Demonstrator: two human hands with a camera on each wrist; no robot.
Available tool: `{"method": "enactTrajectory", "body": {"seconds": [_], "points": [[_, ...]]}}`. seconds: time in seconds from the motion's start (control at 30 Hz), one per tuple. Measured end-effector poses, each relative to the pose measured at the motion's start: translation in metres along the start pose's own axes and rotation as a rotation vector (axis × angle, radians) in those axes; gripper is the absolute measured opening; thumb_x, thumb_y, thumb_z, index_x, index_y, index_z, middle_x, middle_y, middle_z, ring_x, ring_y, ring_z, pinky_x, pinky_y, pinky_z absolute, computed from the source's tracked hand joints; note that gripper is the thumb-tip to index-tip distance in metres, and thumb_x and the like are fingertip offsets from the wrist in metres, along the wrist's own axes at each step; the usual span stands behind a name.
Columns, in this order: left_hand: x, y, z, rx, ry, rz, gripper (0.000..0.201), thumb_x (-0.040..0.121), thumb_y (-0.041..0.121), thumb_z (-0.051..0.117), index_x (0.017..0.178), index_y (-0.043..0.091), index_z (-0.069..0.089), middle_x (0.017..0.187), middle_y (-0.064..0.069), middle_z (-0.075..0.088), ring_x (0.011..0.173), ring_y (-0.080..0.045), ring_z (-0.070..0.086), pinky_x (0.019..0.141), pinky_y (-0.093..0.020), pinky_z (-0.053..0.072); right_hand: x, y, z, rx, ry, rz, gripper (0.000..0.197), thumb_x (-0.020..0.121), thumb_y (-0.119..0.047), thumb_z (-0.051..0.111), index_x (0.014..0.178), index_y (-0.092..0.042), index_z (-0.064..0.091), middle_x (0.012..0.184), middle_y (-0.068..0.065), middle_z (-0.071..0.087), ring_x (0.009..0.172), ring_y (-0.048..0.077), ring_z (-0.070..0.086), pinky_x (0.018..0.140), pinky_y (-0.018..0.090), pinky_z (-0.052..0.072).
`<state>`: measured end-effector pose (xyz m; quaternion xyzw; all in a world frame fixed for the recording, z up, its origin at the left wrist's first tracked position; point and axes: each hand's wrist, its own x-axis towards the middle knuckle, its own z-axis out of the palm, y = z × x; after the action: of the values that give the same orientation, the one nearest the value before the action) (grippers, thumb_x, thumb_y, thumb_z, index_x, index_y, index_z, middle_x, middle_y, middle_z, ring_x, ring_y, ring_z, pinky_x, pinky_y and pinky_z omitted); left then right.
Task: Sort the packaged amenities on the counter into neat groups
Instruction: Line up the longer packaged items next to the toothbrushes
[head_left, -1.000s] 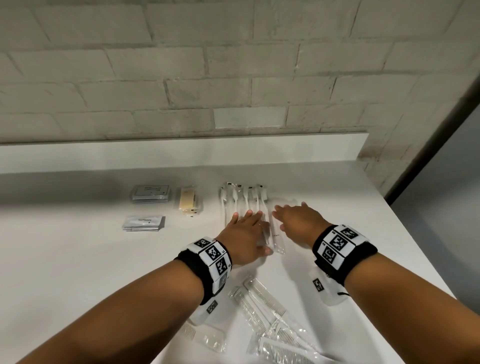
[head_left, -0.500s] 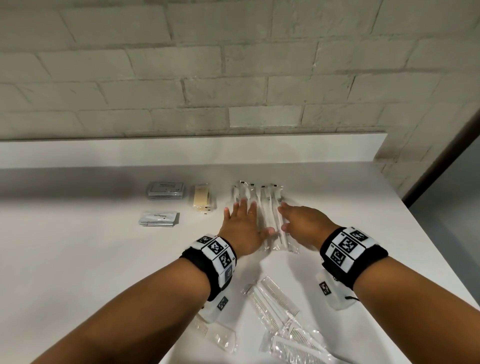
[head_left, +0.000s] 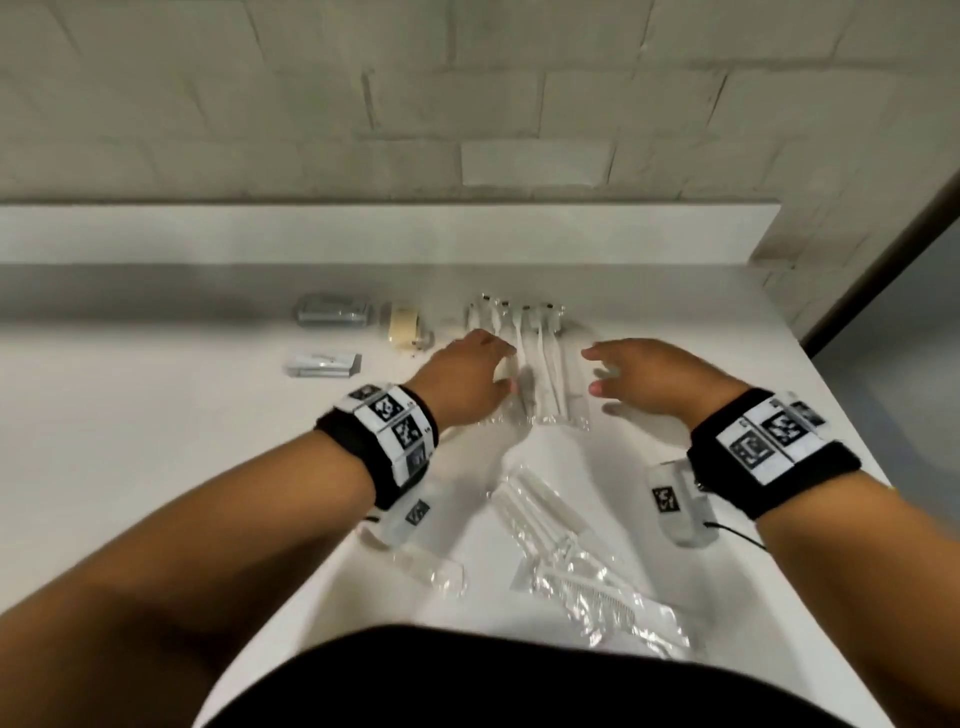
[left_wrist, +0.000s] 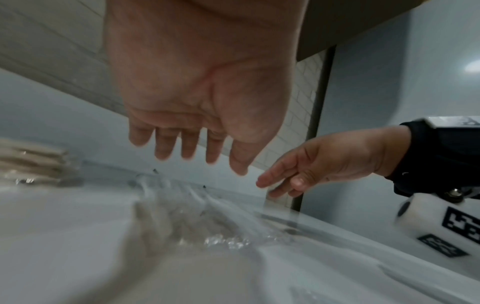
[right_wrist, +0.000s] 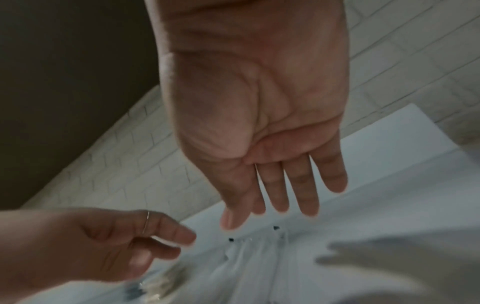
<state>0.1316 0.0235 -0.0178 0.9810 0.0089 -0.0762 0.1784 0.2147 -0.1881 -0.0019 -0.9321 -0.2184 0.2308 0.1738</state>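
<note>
We see the row of white toothbrushes in clear plastic wrappers (head_left: 530, 358) lying side by side at the middle of the white tabletop (head_left: 156, 467). Our left hand (head_left: 467, 376) hovers over the row's left edge and our right hand (head_left: 660, 379) just to its right, each grip apart with fingers straight and holding nothing. Loose clear-wrapped white combs (head_left: 571, 561) lie nearer us. To the left sit a cream-coloured wrapped packet (head_left: 402, 325), a grey flat packet stack (head_left: 332, 310) and a white flat sachet (head_left: 323, 364).

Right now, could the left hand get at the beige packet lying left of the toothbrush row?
Probably yes: the left hand hangs open beside the toothbrush row, and the counter between it and the beige packet looks bare.
</note>
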Motion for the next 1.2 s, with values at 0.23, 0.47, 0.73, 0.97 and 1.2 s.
{"method": "enactTrajectory", "body": {"seconds": [0.23, 0.47, 0.73, 0.97, 1.2], "points": [[-0.043, 0.039, 0.023, 0.115, -0.304, 0.262, 0.041, 0.085, 0.034, 0.063, 0.124, 0.026, 0.057, 0.119, 0.005, 0.054, 0.110, -0.015, 0.051, 0.089, -0.030, 0.044, -0.085, 0.000, 0.013, -0.097, -0.149, 0.039, 0.036, 0.085, -0.043, 0.065, 0.117, -0.027, 0.063, 0.117, -0.005, 0.064, 0.108, 0.016, 0.057, 0.093, 0.031, 0.045], [-0.051, 0.058, 0.051, 0.298, -0.288, 0.302, 0.040, 0.082, 0.037, 0.067, 0.117, 0.024, 0.054, 0.109, 0.004, 0.058, 0.095, -0.018, 0.048, 0.079, -0.031, 0.041, -0.156, -0.013, 0.064, -0.406, -0.286, 0.076, 0.044, 0.076, -0.052, 0.068, 0.100, -0.017, 0.054, 0.098, -0.002, 0.060, 0.087, 0.020, 0.058, 0.067, 0.030, 0.041], [-0.053, 0.060, 0.044, 0.186, -0.347, 0.039, 0.037, 0.079, 0.025, 0.063, 0.114, 0.021, 0.051, 0.110, 0.002, 0.059, 0.093, -0.020, 0.057, 0.078, -0.030, 0.049, -0.157, 0.001, 0.093, -0.344, -0.204, 0.141, 0.048, 0.079, -0.033, 0.074, 0.114, -0.013, 0.049, 0.101, 0.002, 0.055, 0.083, 0.020, 0.051, 0.068, 0.029, 0.040], [-0.055, 0.067, 0.037, 0.315, -0.450, 0.052, 0.016, 0.082, 0.022, 0.058, 0.098, 0.021, 0.055, 0.106, -0.007, 0.064, 0.096, -0.026, 0.061, 0.080, -0.032, 0.050, -0.167, 0.017, 0.089, -0.079, 0.082, 0.079, 0.015, 0.088, -0.024, 0.062, 0.087, -0.020, 0.047, 0.087, 0.001, 0.058, 0.075, 0.024, 0.054, 0.055, 0.028, 0.036], [-0.065, 0.044, 0.016, 0.115, -0.309, 0.028, 0.017, 0.091, 0.023, 0.051, 0.106, 0.019, 0.046, 0.094, 0.001, 0.058, 0.078, -0.015, 0.051, 0.061, -0.028, 0.037, -0.183, 0.037, 0.045, 0.172, 0.176, 0.147, 0.032, 0.089, -0.013, 0.060, 0.114, -0.025, 0.044, 0.094, -0.001, 0.056, 0.065, 0.024, 0.067, 0.057, 0.030, 0.049]]}}
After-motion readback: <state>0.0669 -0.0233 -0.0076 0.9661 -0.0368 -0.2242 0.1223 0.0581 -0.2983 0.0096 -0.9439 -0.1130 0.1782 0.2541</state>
